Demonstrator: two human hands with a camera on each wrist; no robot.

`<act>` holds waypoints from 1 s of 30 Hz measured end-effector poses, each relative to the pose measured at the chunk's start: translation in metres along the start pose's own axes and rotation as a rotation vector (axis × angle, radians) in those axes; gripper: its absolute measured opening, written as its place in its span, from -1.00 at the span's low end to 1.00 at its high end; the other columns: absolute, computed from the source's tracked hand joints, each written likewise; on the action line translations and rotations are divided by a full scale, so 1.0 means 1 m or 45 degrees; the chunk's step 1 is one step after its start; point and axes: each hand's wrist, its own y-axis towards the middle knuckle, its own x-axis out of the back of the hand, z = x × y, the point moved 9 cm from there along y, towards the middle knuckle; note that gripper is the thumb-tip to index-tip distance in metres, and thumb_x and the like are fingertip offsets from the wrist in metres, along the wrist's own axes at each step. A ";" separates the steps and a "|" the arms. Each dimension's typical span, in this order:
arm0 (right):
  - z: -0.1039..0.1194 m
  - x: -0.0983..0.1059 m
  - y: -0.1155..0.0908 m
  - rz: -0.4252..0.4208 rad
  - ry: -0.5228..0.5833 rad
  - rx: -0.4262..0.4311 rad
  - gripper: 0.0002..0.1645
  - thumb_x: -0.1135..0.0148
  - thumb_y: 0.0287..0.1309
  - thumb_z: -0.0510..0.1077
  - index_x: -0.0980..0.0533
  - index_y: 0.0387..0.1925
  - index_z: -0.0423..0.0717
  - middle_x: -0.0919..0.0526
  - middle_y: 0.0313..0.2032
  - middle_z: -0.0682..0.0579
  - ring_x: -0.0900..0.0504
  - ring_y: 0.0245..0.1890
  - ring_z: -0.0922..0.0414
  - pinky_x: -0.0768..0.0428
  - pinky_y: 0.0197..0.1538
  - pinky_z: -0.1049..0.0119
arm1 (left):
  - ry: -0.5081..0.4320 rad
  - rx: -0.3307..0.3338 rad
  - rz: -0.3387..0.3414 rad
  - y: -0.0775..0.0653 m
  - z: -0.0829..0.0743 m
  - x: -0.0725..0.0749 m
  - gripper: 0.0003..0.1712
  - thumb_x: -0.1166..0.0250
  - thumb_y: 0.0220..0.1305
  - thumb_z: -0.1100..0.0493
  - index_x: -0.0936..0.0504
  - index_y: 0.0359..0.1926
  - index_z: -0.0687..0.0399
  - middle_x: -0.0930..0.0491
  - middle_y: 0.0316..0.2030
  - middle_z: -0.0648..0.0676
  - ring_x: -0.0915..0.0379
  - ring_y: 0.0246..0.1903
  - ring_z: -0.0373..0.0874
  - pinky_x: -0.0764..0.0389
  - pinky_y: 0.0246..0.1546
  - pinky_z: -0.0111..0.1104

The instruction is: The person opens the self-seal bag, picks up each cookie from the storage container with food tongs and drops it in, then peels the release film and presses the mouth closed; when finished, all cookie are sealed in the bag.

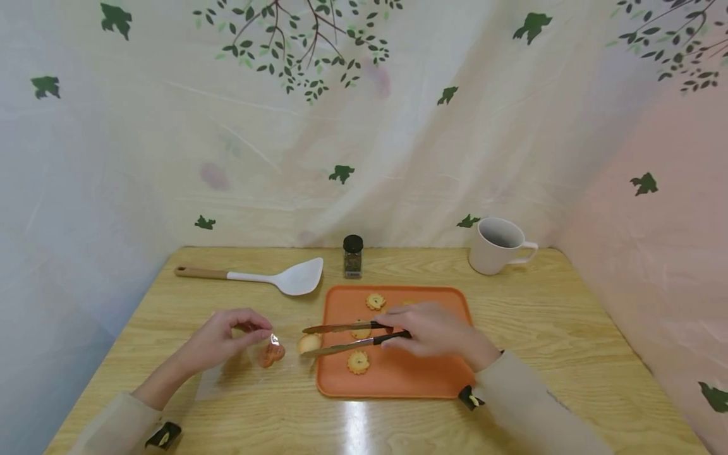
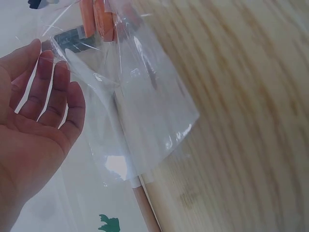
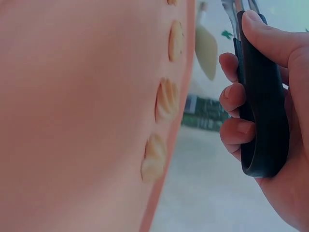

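Observation:
My left hand (image 1: 233, 338) pinches the edge of a clear plastic bag (image 2: 149, 96) between thumb and fingertips. Orange-brown pieces (image 1: 272, 354) show through the bag, above the table left of the tray. With my right hand (image 1: 429, 328) I grip a pair of tongs (image 3: 263, 96) by the black handles, fingers curled round them. The tongs reach left over the orange tray (image 1: 398, 382). Between their tips is a round golden cookie (image 1: 309, 344), just past the tray's left edge. Several cookies lie on the tray, among them a flower-shaped cookie (image 1: 358, 362) below the tongs.
Behind the bag lies a white spatula (image 1: 298, 278) with a wooden handle. A small spice jar (image 1: 352, 259) with a black lid stands behind the tray. At the back right is a white mug (image 1: 495, 249). A printed cloth (image 1: 398, 145) hangs behind the table.

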 end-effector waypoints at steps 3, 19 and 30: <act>0.004 -0.010 0.014 0.052 0.018 0.022 -0.43 -0.19 0.44 0.14 -0.51 0.34 -0.02 -0.69 0.04 0.08 -0.43 -0.47 0.33 -0.41 -0.37 0.42 | -0.008 -0.017 -0.006 -0.001 0.001 0.000 -0.90 -0.38 0.34 0.26 -0.74 -0.14 0.12 -0.72 -0.24 -0.12 -0.62 -0.27 -0.23 -0.65 -0.26 -0.34; -0.001 -0.016 0.028 0.072 0.033 0.052 -0.67 -0.24 0.42 0.07 -0.59 0.11 0.06 -0.55 -0.32 0.29 -0.35 -0.53 0.32 -0.35 -0.43 0.43 | -0.077 -0.036 -0.012 -0.005 0.000 0.002 -0.90 -0.35 0.35 0.31 -0.72 -0.13 0.16 -0.73 -0.22 0.03 -0.64 -0.25 -0.18 -0.67 -0.24 -0.33; 0.019 -0.026 0.055 0.118 0.121 0.116 -0.87 -0.25 0.42 0.08 -0.49 -0.14 0.19 -0.45 -0.41 0.30 -0.39 -0.49 0.31 -0.33 -0.47 0.46 | -0.084 0.009 -0.003 -0.001 0.003 -0.002 -0.91 -0.35 0.38 0.26 -0.73 -0.13 0.13 -0.71 -0.24 -0.06 -0.63 -0.24 -0.21 -0.69 -0.30 -0.30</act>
